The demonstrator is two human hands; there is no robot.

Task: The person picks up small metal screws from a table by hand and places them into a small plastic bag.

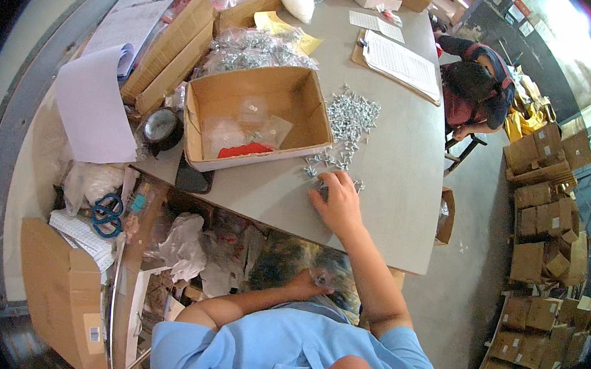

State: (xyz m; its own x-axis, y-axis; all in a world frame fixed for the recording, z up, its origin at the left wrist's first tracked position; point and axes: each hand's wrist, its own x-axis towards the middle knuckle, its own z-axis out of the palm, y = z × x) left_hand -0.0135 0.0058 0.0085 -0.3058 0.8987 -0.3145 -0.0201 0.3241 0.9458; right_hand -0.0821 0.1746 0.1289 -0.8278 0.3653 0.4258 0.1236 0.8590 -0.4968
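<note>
My right hand [340, 201] is at the near end of a loose pile of small silver screws [352, 116] on the grey table [393, 193]. Its fingers curl down over a few of the screws, and the fingertips partly hide them. Low in front of my body, below the table edge, my left hand [304, 282] is closed on a small clear plastic bag [324, 278]. What the bag contains is too small to tell. Left of the pile stands an open cardboard box [256, 156] with clear bags and a red piece inside.
Bagged screws [250, 54] lie behind the box. A clipboard with papers [401, 64] is at the far right. A black phone [194, 178] and a tape roll [162, 128] sit left, with blue-handled scissors [106, 216] lower down. Another person [473, 87] bends beyond the table.
</note>
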